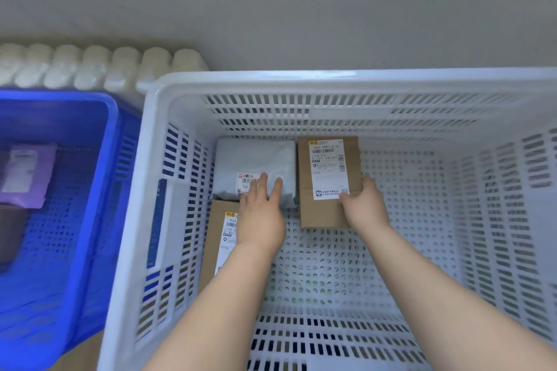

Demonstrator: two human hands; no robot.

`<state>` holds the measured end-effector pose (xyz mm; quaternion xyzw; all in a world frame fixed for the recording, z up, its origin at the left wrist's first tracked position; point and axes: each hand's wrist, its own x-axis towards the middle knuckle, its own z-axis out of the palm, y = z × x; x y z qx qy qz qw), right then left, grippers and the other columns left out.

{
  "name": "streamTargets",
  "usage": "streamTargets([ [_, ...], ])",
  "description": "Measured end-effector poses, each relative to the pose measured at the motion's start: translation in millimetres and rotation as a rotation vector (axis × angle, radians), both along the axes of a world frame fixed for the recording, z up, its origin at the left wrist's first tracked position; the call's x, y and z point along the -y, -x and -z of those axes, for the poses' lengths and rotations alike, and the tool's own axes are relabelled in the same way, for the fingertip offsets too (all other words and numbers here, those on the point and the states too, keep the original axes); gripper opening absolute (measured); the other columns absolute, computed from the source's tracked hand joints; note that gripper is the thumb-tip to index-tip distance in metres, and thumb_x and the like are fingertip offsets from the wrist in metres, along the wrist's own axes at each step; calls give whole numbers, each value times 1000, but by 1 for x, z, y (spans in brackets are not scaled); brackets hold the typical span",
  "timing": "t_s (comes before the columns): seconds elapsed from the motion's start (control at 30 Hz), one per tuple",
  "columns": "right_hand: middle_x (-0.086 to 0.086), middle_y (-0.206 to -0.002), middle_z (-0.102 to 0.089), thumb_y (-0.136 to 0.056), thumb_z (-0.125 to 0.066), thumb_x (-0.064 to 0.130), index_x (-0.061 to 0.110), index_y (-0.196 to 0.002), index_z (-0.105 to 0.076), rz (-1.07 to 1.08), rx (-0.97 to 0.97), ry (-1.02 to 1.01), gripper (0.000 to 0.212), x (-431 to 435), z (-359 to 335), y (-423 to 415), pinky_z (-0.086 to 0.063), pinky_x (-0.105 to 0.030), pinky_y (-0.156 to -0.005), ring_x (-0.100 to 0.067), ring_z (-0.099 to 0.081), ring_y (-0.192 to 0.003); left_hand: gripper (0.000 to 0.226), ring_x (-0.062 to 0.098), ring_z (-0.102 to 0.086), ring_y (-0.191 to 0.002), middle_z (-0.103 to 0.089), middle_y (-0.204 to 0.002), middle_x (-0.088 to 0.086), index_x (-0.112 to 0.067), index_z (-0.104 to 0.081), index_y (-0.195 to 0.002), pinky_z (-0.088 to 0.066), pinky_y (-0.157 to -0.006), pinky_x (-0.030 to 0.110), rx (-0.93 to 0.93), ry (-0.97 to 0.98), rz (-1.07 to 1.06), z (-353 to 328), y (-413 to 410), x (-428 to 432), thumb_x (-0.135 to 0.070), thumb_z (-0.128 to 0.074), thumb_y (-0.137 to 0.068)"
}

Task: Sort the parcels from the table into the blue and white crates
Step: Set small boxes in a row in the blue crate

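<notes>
In the head view, both hands reach into the white crate [301,78]: the left hand [262,214] lies flat, fingers straight, on a grey bag [256,159], and the right hand [361,205] grips the near right corner of a cardboard box [319,211] just beside it. A second box [218,226] lies at the crate's left wall, partly under the left arm. The blue crate [114,159] alongside holds a purple parcel [27,175].

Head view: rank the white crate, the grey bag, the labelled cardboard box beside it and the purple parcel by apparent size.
Largest: white crate.
Next: cardboard box and grey bag, too alike to rank.
Smallest: purple parcel, though it is blurred.
</notes>
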<state>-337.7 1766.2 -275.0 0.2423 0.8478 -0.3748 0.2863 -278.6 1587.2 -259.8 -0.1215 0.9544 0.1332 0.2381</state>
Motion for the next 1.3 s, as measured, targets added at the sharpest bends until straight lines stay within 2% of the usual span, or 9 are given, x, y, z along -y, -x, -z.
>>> streamTargets([
  [0.27, -5, -154, -40, -100, -53, 24, 17, -148, -41, -246, -138, 17, 50, 41, -105, -32, -40, -33, -100, -24, -45, -134, 60, 22, -2, -154, -3, -167, 5, -22, -14, -158, -1, -123, 37, -176, -60, -33, -91, -32, 18, -15, -38, -103],
  [0.37, -2, -152, -43, -102, -51, 25, 19, -147, -42, -272, -164, 56, 47, 63, -142, -42, -46, -28, -78, -19, -59, -110, 59, 19, -5, -153, -9, -166, 2, -21, -19, -158, 4, -124, 35, -278, -66, -31, -121, -40, 30, -14, -38, -102],
  [0.47, -1, -149, -46, -102, -51, 26, 21, -146, -42, -334, -234, 129, 46, 105, -178, -49, -48, -26, -66, -10, -60, -85, 56, 26, -33, -146, -35, -157, 9, -13, -42, -149, -16, -124, 44, -460, -1, -82, -160, -54, 62, -10, -51, -94],
  [0.6, -2, -146, -49, -100, -54, 25, 20, -141, -48, -509, -331, 200, 42, 178, -217, -57, -42, -30, -88, -20, -51, -127, 53, 31, -65, -115, -66, -126, 14, -10, -68, -121, -47, -101, 54, -549, 84, -300, -193, -93, 129, -13, -63, -68],
  [0.67, -3, -141, -53, -98, -55, 23, 19, -137, -52, -579, -361, 232, 40, 211, -231, -64, -41, -28, -84, -20, -52, -125, 54, 30, -58, -124, -60, -135, 14, -10, -63, -129, -42, -107, 51, -524, 100, -421, -205, -119, 162, -12, -59, -76],
  [0.8, -4, -132, -61, -95, -60, 23, 18, -133, -57, -753, -410, 267, 39, 284, -256, -96, -38, -26, -87, -20, -57, -121, 61, 20, -20, -149, -21, -162, 3, -22, -23, -156, -12, -123, 37, -401, 204, -674, -221, -185, 231, -24, -45, -99],
  [0.97, -1, -134, -57, -95, -60, 26, 21, -134, -56, -977, -437, 318, 39, 393, -283, -165, -47, -29, -82, -19, -62, -101, 59, 19, -32, -142, -30, -156, 0, -23, -28, -153, -21, -117, 32, -441, 262, -903, -237, -276, 324, -26, -47, -97],
  [1.07, -2, -136, -57, -96, -59, 26, 20, -136, -55, -1078, -452, 335, 41, 463, -289, -207, -43, -28, -89, -18, -57, -117, 56, 17, -38, -137, -36, -151, -2, -23, -35, -149, -26, -113, 29, -464, 262, -974, -241, -325, 380, -25, -48, -94],
  [1.3, 1, -134, -58, -95, -59, 25, 23, -136, -55, -1145, -414, 366, 41, 593, -296, -299, -44, -26, -78, -12, -60, -102, 57, 16, -31, -142, -32, -154, -6, -24, -28, -154, -25, -114, 27, -458, 187, -1036, -251, -424, 482, -25, -45, -99],
])
